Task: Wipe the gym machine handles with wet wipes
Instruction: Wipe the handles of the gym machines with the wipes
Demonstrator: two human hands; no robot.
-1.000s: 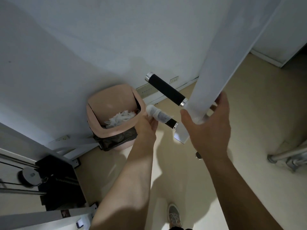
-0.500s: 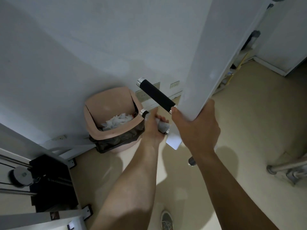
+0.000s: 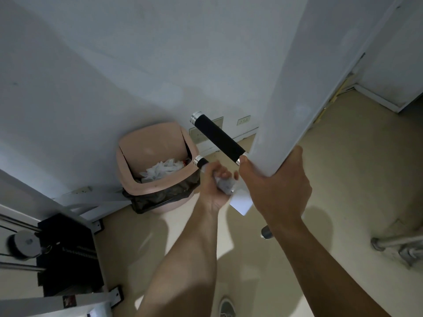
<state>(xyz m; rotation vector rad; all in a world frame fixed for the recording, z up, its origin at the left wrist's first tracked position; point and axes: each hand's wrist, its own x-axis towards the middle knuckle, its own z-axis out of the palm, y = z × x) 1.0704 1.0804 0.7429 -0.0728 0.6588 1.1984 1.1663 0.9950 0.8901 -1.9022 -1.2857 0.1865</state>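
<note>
A pale, dimly lit wall point(image 3: 114, 65) meets a beige floor point(image 3: 343, 179). A pink bin point(image 3: 148, 143) with a black liner stands against the wall, near the wall sockets point(image 3: 243, 120). A black weight stack point(image 3: 68, 255) sits at lower left, and metal tubing point(image 3: 398, 242) lies at far right.

The upper handle point(image 3: 217, 138), a black grip with chrome end caps, slants from its free end at 10 o'clock down toward 4 o'clock. The lower handle point(image 3: 202, 162) runs parallel, just at its 7 o'clock, and only its chrome-capped black tip shows. A crumpled white wet wipe point(image 3: 225, 185) wraps the rest, gripped by the left hand point(image 3: 211, 186).
</note>
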